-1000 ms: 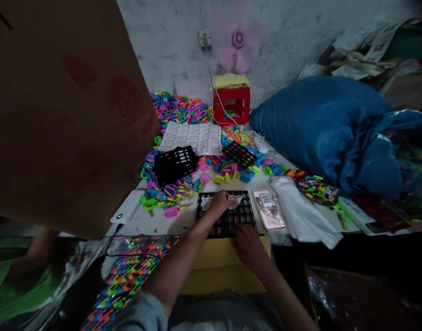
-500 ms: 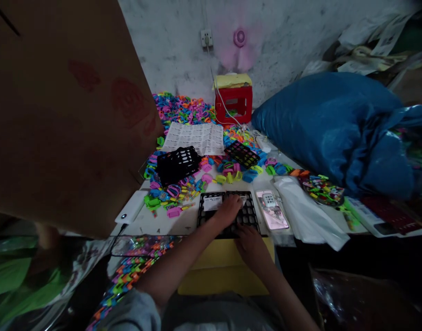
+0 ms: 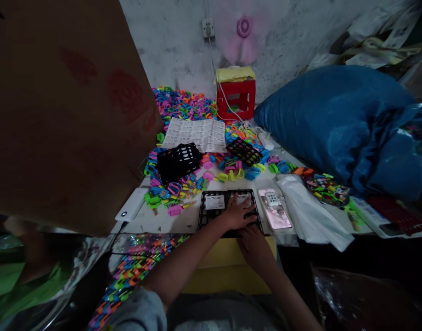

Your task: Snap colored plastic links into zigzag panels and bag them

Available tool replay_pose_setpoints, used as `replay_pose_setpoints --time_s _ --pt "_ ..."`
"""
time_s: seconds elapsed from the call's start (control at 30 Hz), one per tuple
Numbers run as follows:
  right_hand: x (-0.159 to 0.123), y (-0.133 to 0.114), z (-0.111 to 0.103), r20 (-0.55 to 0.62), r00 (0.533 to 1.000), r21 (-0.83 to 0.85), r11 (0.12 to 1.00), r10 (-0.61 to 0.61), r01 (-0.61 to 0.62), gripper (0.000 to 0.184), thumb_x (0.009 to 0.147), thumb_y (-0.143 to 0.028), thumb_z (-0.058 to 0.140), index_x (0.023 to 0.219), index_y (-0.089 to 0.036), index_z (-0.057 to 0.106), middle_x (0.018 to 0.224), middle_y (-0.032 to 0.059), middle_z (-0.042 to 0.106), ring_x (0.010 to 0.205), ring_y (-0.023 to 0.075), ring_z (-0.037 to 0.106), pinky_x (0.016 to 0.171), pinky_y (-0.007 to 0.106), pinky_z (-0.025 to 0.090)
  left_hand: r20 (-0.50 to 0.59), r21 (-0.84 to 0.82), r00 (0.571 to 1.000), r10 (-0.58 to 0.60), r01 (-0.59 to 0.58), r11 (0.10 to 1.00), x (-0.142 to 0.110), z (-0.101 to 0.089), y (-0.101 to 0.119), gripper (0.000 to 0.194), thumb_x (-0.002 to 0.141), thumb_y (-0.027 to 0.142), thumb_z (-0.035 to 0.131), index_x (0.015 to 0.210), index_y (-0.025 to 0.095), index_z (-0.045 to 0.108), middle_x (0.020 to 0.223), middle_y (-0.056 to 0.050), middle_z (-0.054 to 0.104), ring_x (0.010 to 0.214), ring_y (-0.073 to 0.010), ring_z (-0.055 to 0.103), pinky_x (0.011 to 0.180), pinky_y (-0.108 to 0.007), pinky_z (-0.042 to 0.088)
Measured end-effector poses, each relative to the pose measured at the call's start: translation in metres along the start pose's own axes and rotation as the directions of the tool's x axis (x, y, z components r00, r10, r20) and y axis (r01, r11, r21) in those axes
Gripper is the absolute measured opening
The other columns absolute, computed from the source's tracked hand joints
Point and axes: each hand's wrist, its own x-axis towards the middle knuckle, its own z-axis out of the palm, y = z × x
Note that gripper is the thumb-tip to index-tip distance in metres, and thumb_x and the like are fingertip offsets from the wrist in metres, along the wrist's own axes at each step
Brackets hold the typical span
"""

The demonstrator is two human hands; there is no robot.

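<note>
A black plastic grid tray [image 3: 207, 219] lies at the near edge of the table. On its left half rests a small white printed label [image 3: 215, 202]; another white label [image 3: 244, 200] shows on the right half beside my fingers. My left hand [image 3: 237, 214] is pressed flat on the right half of the tray, fingers spread over that label. Just below it, my right hand [image 3: 254, 239] lies at the tray's near right edge, its fingers reaching onto the rim, partly overlapped by the left hand. A phone [image 3: 276, 209] with a lit screen lies to the right.
Black grid trays [image 3: 179, 162] are stacked behind, with another tray [image 3: 244, 151] farther right. Colourful plastic pieces [image 3: 186, 108] and a printed sheet [image 3: 197, 134] cover the back. A cardboard box [image 3: 69, 138] blocks the left; clear bags [image 3: 310, 211] and a blue sack [image 3: 334, 119] occupy the right.
My left hand has flattened and spread its fingers, shifting slightly right and nearer to me over the right-hand label. The right hand stays at the tray's near edge. The view has tilted slightly.
</note>
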Motion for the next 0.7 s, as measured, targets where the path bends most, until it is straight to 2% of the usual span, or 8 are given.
replay_pose_setpoints --time_s 0.13,0.23,0.27,0.33,0.43,0.5,0.63,0.7 --pt "-0.001 -0.004 -0.002 0.018 1.0 -0.038 0.999 -0.002 0.003 0.034 0.086 -0.015 0.05 0.117 -0.02 0.063 0.117 0.0089 0.065 0.113 0.0263 0.053 0.099 0.043 0.042 0.134 -0.036 0.983 0.127 -0.124 0.992 -0.004 -0.017 0.003 0.049 0.096 0.049 0.035 0.144 0.037 0.037 0.156 0.004 0.026 0.144 -0.0411 -0.004 0.107 -0.072 -0.001" --pt "-0.002 -0.006 -0.001 -0.01 1.0 -0.08 0.997 -0.015 0.014 0.034 0.087 -0.016 0.05 0.118 -0.018 0.064 0.122 0.011 0.063 0.116 0.0271 0.052 0.099 0.044 0.043 0.141 -0.163 0.967 0.213 -0.189 0.968 -0.011 -0.034 -0.005 0.046 0.098 0.045 0.029 0.144 0.04 0.034 0.149 0.005 0.04 0.146 -0.0318 0.008 0.113 -0.063 0.008" --pt "-0.003 -0.005 0.0 -0.02 0.999 -0.088 0.996 -0.028 0.026 0.034 0.087 -0.015 0.049 0.117 -0.017 0.064 0.124 0.0115 0.063 0.117 0.0273 0.052 0.1 0.044 0.043 0.092 -0.191 0.976 0.2 -0.18 0.965 -0.014 -0.039 -0.009 0.047 0.099 0.044 0.026 0.146 0.038 0.031 0.149 0.004 0.041 0.146 -0.0281 0.014 0.115 -0.057 0.013" --pt "-0.004 -0.004 0.002 -0.035 0.998 -0.097 0.994 -0.057 0.053 0.033 0.088 -0.015 0.048 0.116 -0.016 0.065 0.128 0.0117 0.061 0.119 0.0275 0.052 0.101 0.045 0.043 -0.011 -0.153 0.996 0.085 -0.086 0.984 -0.02 -0.044 -0.017 0.051 0.1 0.041 0.025 0.149 0.03 0.026 0.152 -0.001 0.036 0.145 -0.0246 0.021 0.116 -0.046 0.019" --pt "-0.005 -0.001 0.006 -0.045 0.997 -0.103 0.993 -0.065 0.06 0.034 0.088 -0.015 0.047 0.117 -0.016 0.064 0.131 0.0113 0.059 0.122 0.0283 0.05 0.102 0.047 0.042 -0.059 0.001 0.993 -0.099 0.1 0.995 -0.026 -0.038 -0.024 0.057 0.096 0.038 0.038 0.148 0.015 0.03 0.155 -0.014 0.028 0.145 -0.0311 0.018 0.116 -0.047 0.019" --pt "-0.006 0.0 0.009 -0.042 0.997 -0.11 0.993 -0.058 0.053 0.035 0.088 -0.015 0.047 0.118 -0.015 0.064 0.132 0.0117 0.058 0.124 0.0293 0.049 0.102 0.049 0.042 -0.049 0.086 0.991 -0.124 0.127 0.988 -0.027 -0.031 -0.025 0.06 0.093 0.039 0.045 0.145 0.011 0.034 0.154 -0.018 0.026 0.145 -0.0351 0.016 0.116 -0.05 0.016" --pt "-0.009 0.001 0.011 -0.043 0.996 -0.114 0.991 -0.077 0.072 0.036 0.088 -0.014 0.046 0.121 -0.015 0.062 0.135 0.0112 0.056 0.128 0.0281 0.046 0.103 0.048 0.041 -0.043 0.127 0.993 -0.113 0.118 0.985 -0.028 -0.03 -0.023 0.058 0.095 0.044 0.038 0.147 0.019 0.031 0.157 -0.014 0.021 0.145 -0.0345 0.015 0.115 -0.054 0.017" --pt "-0.011 0.001 0.011 -0.055 0.993 -0.125 0.988 -0.1 0.093 0.038 0.089 -0.014 0.045 0.125 -0.015 0.059 0.136 0.0107 0.055 0.129 0.0275 0.045 0.104 0.047 0.04 -0.111 0.108 0.981 -0.157 0.169 0.98 -0.039 -0.036 -0.023 0.057 0.095 0.041 0.038 0.148 0.023 0.029 0.158 -0.012 0.016 0.145 -0.0344 0.013 0.114 -0.056 0.016"
